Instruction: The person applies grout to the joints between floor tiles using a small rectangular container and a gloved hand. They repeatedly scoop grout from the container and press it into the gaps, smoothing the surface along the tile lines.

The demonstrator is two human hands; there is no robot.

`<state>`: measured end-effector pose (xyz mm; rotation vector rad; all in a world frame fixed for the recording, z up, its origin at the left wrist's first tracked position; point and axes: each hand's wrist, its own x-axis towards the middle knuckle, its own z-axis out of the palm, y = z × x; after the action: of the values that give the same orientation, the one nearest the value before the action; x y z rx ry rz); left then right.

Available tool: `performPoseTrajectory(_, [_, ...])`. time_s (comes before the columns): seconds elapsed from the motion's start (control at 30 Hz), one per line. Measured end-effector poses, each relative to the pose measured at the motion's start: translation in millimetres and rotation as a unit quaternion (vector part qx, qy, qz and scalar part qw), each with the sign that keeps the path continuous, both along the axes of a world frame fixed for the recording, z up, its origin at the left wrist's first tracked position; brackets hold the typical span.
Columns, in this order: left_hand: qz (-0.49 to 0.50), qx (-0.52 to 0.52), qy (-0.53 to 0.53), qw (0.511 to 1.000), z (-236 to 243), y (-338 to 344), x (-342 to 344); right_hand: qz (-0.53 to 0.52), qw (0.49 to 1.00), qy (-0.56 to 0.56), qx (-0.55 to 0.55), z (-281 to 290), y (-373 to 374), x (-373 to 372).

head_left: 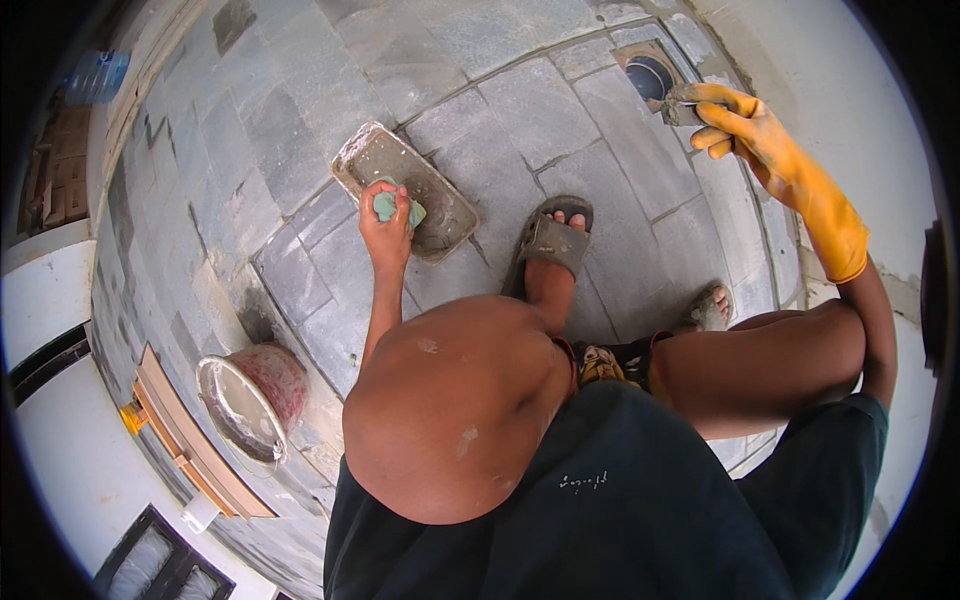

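Note:
My bare left hand (pixel 386 232) is closed round a crumpled pale-green sponge (pixel 384 206), over a rectangular mortar tub (pixel 447 196). The tub's inside and rim are smeared with grey and white residue. Out to the right, my right hand (pixel 755 138) wears an orange rubber glove with grey smears. Its fingers pinch a small grey, mortar-caked lump (pixel 682 104), whose kind I cannot make out. That hand is beside a round dark drain opening (pixel 648 78) set in a square recess in the grey stone paving (pixel 630 135).
A dirty reddish bucket (pixel 280 385) stands at the left. Beyond it are long wooden boards (pixel 185 440). A blue water bottle (pixel 98 78) is at the far left. A pale wall (pixel 830 60) runs along the right. My sandalled foot (pixel 556 240) rests on the paving.

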<state>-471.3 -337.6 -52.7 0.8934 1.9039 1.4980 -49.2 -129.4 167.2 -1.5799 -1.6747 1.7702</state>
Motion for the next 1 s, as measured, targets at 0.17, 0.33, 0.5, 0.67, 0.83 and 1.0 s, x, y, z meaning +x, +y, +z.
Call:
performPoseTrajectory(0.17, [-0.001,-0.027,-0.093,0.995,31,6,24,0.007,1.0,0.004,0.018,-7,-1,10])
performPoseTrajectory(0.33, [-0.034,0.005,-0.023,0.999,3,4,16,0.032,0.999,0.012,0.015,1,-3,6])
performPoseTrajectory(0.5, [-0.061,0.028,0.047,0.997,-9,3,18,0.044,0.999,0.018,0.022,-4,-1,8])
performPoseTrajectory(0.67, [-0.096,0.025,0.015,0.995,-8,2,26,0.041,0.999,0.006,0.03,-5,-2,11])
performPoseTrajectory(0.83, [-0.127,0.019,0.0,0.992,-40,-4,12,0.039,0.999,0.001,0.028,-9,1,12])
performPoseTrajectory(1.0, [-0.079,-0.001,0.025,0.997,-25,-3,15,0.026,0.999,-0.007,0.03,-10,0,7])
